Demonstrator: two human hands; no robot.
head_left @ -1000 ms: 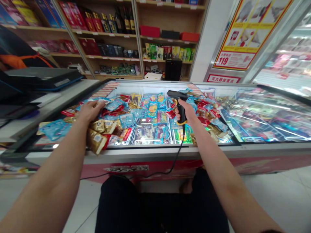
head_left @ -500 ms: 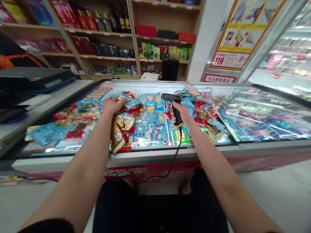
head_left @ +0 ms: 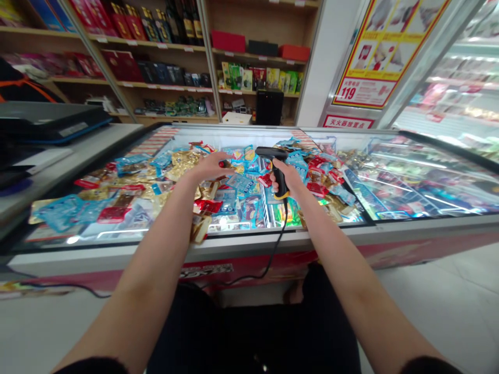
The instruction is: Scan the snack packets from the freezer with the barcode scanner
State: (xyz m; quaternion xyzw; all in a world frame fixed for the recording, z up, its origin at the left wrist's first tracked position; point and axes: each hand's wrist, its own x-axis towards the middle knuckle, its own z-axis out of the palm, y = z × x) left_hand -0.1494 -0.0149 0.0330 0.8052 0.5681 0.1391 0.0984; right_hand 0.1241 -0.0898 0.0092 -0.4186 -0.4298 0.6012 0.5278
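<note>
In the head view, my right hand (head_left: 289,179) is wrapped round the grip of a black and yellow handheld barcode scanner (head_left: 272,154), its head turned to the left. A black cable (head_left: 281,234) hangs from the scanner's base over the freezer's front edge. My left hand (head_left: 212,167) reaches over the snack packets with thumb and fingers apart, and holds nothing that I can see. Around it lie gold packets (head_left: 183,162), red packets (head_left: 209,206) and blue packets (head_left: 244,183). More red and blue packets (head_left: 317,169) lie to the right of the scanner.
The packets lie on the glass top of a chest freezer (head_left: 128,253). A counter (head_left: 97,148) with a dark flat device (head_left: 50,122) stands on the left. Behind are wooden shelves (head_left: 156,44) with bottles and boxes. A poster (head_left: 385,57) hangs at the right.
My left hand has moved right across the packets, and its thumb and fingers are spread wider. A gold heap now shows left of it. The scanner stays in my right hand, nearly unmoved.
</note>
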